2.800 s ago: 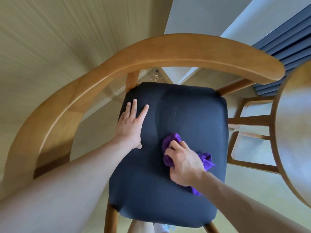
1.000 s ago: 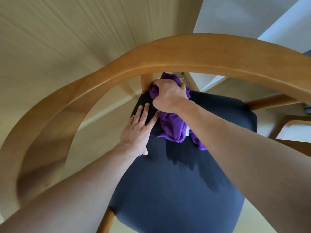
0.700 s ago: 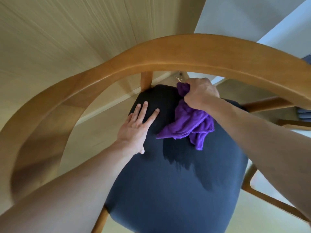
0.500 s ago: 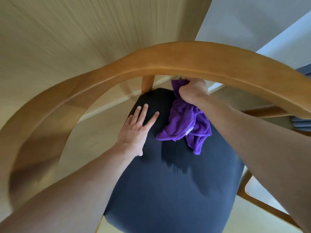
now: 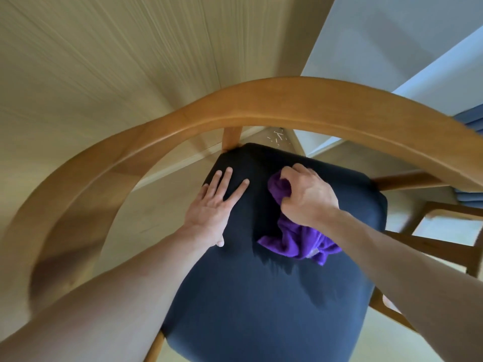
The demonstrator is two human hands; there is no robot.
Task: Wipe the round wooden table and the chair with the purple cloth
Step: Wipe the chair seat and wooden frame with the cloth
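Both hands on the dark padded seat (image 5: pixel 261 296) of the curved-backed wooden chair (image 5: pixel 235 108).

Left hand (image 5: pixel 214 207) lies flat, fingers spread; right hand (image 5: pixel 308 197), frame centre, clutches the bunched purple cloth (image 5: pixel 295 241).

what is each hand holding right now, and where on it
The right hand grips the cloth by its bunched upper end; the rest trails on the seat. The left hand holds nothing, lying flat on the seat.

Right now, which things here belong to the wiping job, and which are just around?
In the job:
- crumpled purple cloth, gripped by right hand
- wooden chair with dark blue seat
- left hand, flat on seat

Just around:
- second wooden chair frame
- blue curtain
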